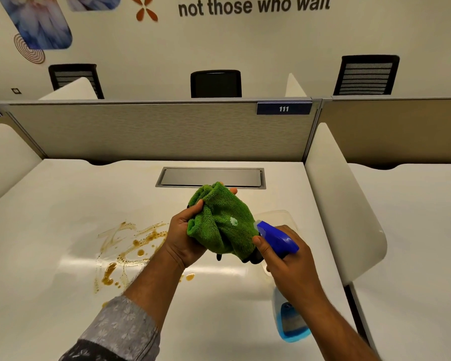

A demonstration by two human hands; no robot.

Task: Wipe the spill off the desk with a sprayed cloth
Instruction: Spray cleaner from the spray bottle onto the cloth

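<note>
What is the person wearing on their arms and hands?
Both hands are bare: no gloves, rings or watch show. The left hand has a grey sleeve with a small pale flower print, pushed up the forearm. The right hand shows no sleeve anywhere in view.

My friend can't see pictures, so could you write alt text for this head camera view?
A person's left hand holds a bunched green cloth above a white desk, while the right hand aims a blue spray bottle at it; a small white foam spot sits on the cloth. A brown spill is on the desk to the left.
</note>
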